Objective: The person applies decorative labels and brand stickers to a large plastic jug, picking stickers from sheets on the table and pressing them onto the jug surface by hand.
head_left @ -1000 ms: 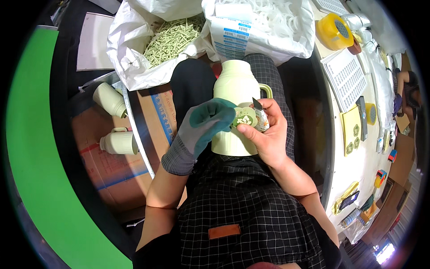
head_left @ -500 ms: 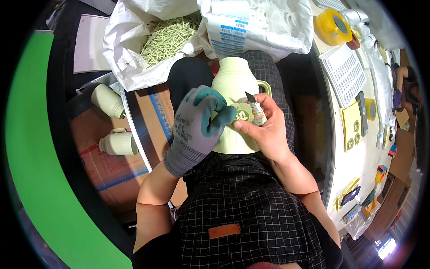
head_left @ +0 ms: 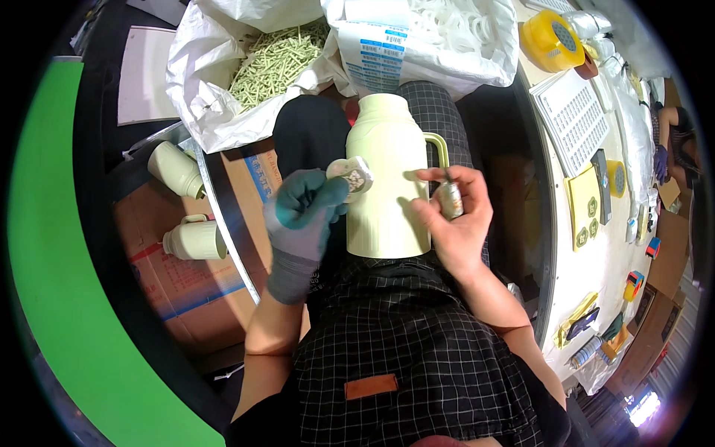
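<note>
A pale green thermos jug (head_left: 387, 179) stands on my lap, its handle on the right. My left hand (head_left: 304, 205), in a grey glove with teal fingers, pinches a round sticker (head_left: 351, 177) with a small flower-like pattern. It holds the sticker at the jug's left side; whether the two touch I cannot tell. To the right of the jug, my bare right hand (head_left: 460, 216) is closed around a small blade-like tool with a white patterned grip (head_left: 451, 200). The tool's dark tip points up beside the jug's handle.
Beyond my knees are white sacks with pale green strips (head_left: 279, 67) and translucent rings (head_left: 454, 26). Two similar jugs (head_left: 197, 238) lie at left on cardboard. The right-hand table bears a tape roll (head_left: 553, 41), printed sheets (head_left: 572, 123) and a yellow sticker sheet (head_left: 585, 210). Another person's gloved hand (head_left: 661, 160) shows far right.
My hands have moved apart: the left has drawn the sticker leftward, away from the tool. My right hand has shifted slightly right with the tool. The sticker now looks greyer than before.
</note>
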`<move>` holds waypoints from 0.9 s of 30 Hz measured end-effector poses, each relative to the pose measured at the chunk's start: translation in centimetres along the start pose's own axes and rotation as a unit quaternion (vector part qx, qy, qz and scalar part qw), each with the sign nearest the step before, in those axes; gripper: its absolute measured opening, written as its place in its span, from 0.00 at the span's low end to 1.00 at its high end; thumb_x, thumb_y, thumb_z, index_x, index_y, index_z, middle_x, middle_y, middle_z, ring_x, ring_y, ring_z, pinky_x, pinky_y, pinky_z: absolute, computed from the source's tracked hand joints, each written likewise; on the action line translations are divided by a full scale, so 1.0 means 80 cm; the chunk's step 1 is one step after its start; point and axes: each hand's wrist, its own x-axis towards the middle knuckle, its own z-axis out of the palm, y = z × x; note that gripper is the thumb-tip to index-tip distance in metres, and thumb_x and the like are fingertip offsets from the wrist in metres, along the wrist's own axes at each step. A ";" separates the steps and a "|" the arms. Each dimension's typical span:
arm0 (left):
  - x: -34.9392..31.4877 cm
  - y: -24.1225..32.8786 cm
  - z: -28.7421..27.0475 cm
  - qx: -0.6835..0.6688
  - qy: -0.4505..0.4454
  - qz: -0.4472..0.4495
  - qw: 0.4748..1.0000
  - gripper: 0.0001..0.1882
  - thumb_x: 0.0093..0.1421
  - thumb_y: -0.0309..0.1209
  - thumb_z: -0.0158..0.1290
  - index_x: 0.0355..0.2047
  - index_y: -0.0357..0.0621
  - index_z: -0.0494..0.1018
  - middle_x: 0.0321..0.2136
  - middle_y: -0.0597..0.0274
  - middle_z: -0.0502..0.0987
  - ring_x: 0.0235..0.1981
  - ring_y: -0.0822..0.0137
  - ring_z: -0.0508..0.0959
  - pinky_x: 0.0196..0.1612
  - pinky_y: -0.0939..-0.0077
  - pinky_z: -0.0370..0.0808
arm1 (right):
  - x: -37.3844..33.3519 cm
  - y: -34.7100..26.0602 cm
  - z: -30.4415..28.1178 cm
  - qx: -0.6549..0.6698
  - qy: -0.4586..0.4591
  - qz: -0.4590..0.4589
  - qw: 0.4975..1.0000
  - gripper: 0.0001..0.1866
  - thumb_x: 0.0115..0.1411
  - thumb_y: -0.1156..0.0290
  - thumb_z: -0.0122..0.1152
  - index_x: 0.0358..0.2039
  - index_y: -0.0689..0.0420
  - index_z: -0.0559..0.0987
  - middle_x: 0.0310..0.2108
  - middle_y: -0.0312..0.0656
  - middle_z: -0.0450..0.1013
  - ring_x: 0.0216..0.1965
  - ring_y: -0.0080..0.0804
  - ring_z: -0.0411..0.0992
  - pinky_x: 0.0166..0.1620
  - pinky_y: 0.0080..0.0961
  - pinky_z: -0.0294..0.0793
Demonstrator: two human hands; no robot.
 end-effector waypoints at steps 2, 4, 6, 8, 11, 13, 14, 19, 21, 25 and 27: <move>0.017 0.011 -0.009 0.015 -0.052 -0.080 0.995 0.11 0.60 0.27 0.69 0.39 0.37 0.80 0.28 0.63 0.82 0.23 0.74 0.78 0.26 0.82 0.74 | 0.005 0.023 -0.025 -0.022 0.015 0.025 0.999 0.25 0.56 0.83 0.73 0.51 0.59 0.72 0.47 0.42 0.80 0.29 0.09 0.66 0.35 0.12 0.73; 0.034 0.020 -0.007 0.060 -0.113 -0.156 0.979 0.11 0.61 0.28 0.68 0.39 0.36 0.80 0.28 0.64 0.82 0.23 0.75 0.79 0.27 0.82 0.76 | 0.005 0.035 -0.029 0.003 0.015 0.054 0.998 0.23 0.59 0.80 0.73 0.52 0.60 0.72 0.45 0.39 0.79 0.36 0.14 0.72 0.45 0.17 0.76; 0.049 0.021 0.003 0.119 -0.181 -0.152 0.964 0.13 0.61 0.33 0.69 0.38 0.37 0.81 0.27 0.65 0.82 0.24 0.77 0.80 0.28 0.82 0.77 | 0.007 0.042 -0.020 0.050 0.017 0.087 0.995 0.22 0.60 0.78 0.73 0.52 0.60 0.72 0.44 0.37 0.79 0.41 0.17 0.73 0.50 0.20 0.76; 0.055 0.024 0.018 0.185 -0.198 -0.157 0.950 0.14 0.61 0.36 0.70 0.37 0.37 0.81 0.26 0.65 0.82 0.24 0.78 0.79 0.28 0.82 0.77 | 0.008 0.047 -0.019 0.077 0.008 0.098 0.992 0.20 0.63 0.75 0.72 0.52 0.61 0.73 0.44 0.37 0.78 0.46 0.20 0.74 0.53 0.22 0.75; 0.066 0.020 0.026 0.220 -0.221 -0.146 0.939 0.15 0.60 0.37 0.71 0.37 0.39 0.81 0.26 0.67 0.81 0.23 0.79 0.79 0.26 0.83 0.76 | 0.011 0.049 -0.020 0.069 0.009 0.108 0.992 0.19 0.65 0.75 0.70 0.52 0.61 0.72 0.44 0.37 0.77 0.46 0.19 0.74 0.53 0.23 0.75; 0.068 0.018 0.030 0.222 -0.215 -0.148 0.940 0.15 0.60 0.37 0.71 0.37 0.39 0.81 0.26 0.67 0.81 0.23 0.80 0.79 0.26 0.83 0.76 | 0.012 0.049 -0.020 0.073 0.006 0.121 0.990 0.19 0.65 0.75 0.69 0.52 0.61 0.73 0.44 0.36 0.77 0.46 0.20 0.74 0.53 0.22 0.75; 0.070 0.017 0.031 0.223 -0.211 -0.149 0.940 0.15 0.60 0.37 0.71 0.37 0.39 0.81 0.26 0.67 0.81 0.23 0.80 0.79 0.26 0.83 0.76 | 0.013 0.049 -0.019 0.075 0.004 0.128 0.989 0.18 0.65 0.76 0.69 0.52 0.61 0.73 0.44 0.36 0.77 0.46 0.20 0.74 0.53 0.22 0.75; 0.067 0.013 0.038 0.256 -0.195 -0.113 0.940 0.15 0.59 0.37 0.71 0.34 0.38 0.81 0.25 0.67 0.81 0.25 0.79 0.79 0.27 0.80 0.76 | 0.020 0.045 -0.010 0.000 -0.009 0.067 0.998 0.18 0.63 0.76 0.70 0.51 0.59 0.73 0.43 0.36 0.75 0.44 0.20 0.73 0.49 0.22 0.75; 0.064 0.011 0.040 0.331 -0.182 -0.046 0.925 0.16 0.58 0.38 0.71 0.33 0.38 0.80 0.24 0.65 0.81 0.24 0.77 0.80 0.27 0.77 0.76 | 0.025 0.044 -0.006 -0.041 -0.019 0.065 0.997 0.21 0.60 0.74 0.73 0.50 0.59 0.74 0.41 0.38 0.75 0.43 0.25 0.75 0.45 0.26 0.76; 0.055 0.021 0.050 0.526 -0.142 0.097 0.833 0.21 0.56 0.45 0.71 0.31 0.38 0.79 0.22 0.59 0.80 0.21 0.66 0.80 0.30 0.68 0.76 | 0.035 0.032 0.000 -0.227 -0.031 0.021 0.973 0.24 0.55 0.71 0.77 0.50 0.59 0.75 0.41 0.44 0.75 0.42 0.40 0.76 0.47 0.35 0.77; 0.052 0.025 0.046 0.573 -0.116 0.083 0.807 0.23 0.56 0.48 0.70 0.31 0.39 0.79 0.22 0.57 0.79 0.21 0.61 0.79 0.31 0.66 0.76 | 0.035 0.039 -0.004 -0.199 -0.031 0.035 0.979 0.25 0.55 0.71 0.77 0.50 0.59 0.75 0.43 0.44 0.75 0.42 0.40 0.77 0.48 0.34 0.77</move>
